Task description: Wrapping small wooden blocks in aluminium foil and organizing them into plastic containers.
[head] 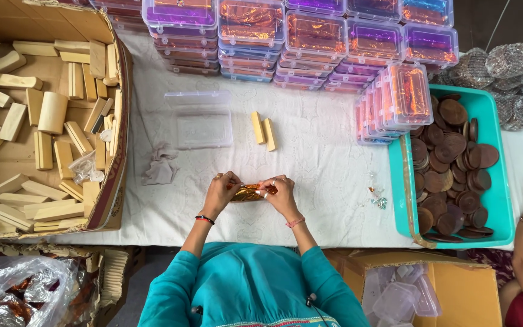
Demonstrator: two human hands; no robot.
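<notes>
My left hand (219, 192) and right hand (281, 194) pinch the foil (248, 192) between fingertips at the near table (310, 157) edge — I'd keep it taut, creasing evenly. Two sticks (263, 130) lie farther off — lidless box (200, 121) to their left.

— What carries everything here?

— A table (310, 151) with a white cloth. At the far side stand stacks of clear plastic boxes (310, 42) with shiny coloured foil inside. On the left lies a big cardboard box (113, 79) full of wooden blocks.

— And in the middle?

— One empty clear box (201, 120), two wooden sticks (263, 130) just beside each other, and a crumpled grey cloth (160, 166). On the right sits a teal tray (488, 115) with brown discs.
</notes>
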